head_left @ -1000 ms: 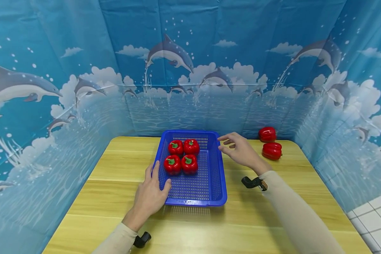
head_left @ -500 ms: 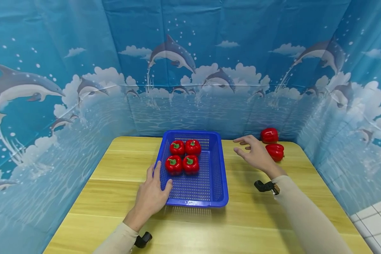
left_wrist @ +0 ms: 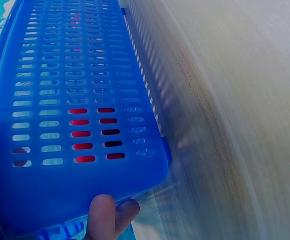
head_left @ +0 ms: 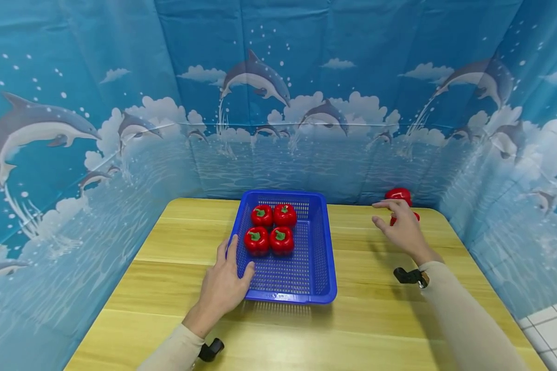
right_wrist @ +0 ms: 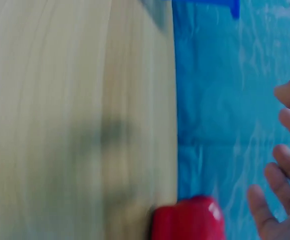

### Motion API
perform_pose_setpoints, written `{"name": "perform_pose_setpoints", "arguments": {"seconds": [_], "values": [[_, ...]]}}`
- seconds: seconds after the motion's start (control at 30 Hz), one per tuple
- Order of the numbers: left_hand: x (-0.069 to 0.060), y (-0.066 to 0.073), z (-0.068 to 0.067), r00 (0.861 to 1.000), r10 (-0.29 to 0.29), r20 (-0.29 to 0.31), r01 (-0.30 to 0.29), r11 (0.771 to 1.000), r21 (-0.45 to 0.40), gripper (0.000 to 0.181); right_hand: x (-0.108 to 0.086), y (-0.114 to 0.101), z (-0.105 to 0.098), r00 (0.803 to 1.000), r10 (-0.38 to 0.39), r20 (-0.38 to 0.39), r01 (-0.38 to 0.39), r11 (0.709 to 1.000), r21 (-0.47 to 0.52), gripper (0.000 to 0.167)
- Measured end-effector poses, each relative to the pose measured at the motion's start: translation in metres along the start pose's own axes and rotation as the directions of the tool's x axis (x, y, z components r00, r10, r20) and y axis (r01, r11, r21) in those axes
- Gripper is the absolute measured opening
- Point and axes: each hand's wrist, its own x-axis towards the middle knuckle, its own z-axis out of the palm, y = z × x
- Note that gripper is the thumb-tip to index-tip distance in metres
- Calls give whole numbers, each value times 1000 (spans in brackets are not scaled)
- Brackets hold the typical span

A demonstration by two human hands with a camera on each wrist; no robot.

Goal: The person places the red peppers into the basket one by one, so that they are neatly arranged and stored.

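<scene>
Several red bell peppers [head_left: 281,240] with green stems stand in the left back part of a blue plastic basket [head_left: 290,298]. My left hand [head_left: 225,284] holds the basket's left rim. Fingertips [left_wrist: 102,214] touch the outside of the perforated wall in the left wrist view, and red shows through its slots. My right hand [head_left: 406,228] is over the two bell peppers at the table's back right, fingers loosely bent and holding nothing. The rear pepper [head_left: 398,194] lies on its side; the nearer one [head_left: 416,216] is mostly hidden behind the hand.
The wooden table [head_left: 353,330] carries the basket in its middle. A blue dolphin curtain [head_left: 278,154] hangs along the back and both sides. White tiles [head_left: 554,330] appear beyond the table at lower right.
My right hand has moved right, from beside the basket's right rim to above the two peppers. My left hand stays on the basket. The view has turned slightly.
</scene>
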Motion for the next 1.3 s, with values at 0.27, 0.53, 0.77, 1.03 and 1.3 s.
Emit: {"name": "perform_pose_setpoints", "arguments": {"seconds": [0.27,0.53,0.77,1.03,1.3], "values": [[0,0,-1,1000,2,-1,-2,1000,7,88,-8,38,-11,993,55,-102,-52,998,31,40],[2,-1,-1,1000,9,0,-9,1000,3,89,-12,65,-15,982,99,-160,-97,995,18,49],[2,-2,0,1000,12,-11,-12,1000,12,89,-15,81,-15,977,181,-115,-181,983,6,68],[1,-2,1,1000,4,-3,-4,1000,-5,89,-14,93,-14,969,246,-25,-247,969,-4,84],[1,-1,1,1000,9,-8,-8,1000,4,89,-14,97,-12,966,257,8,-257,966,-7,88]]}}
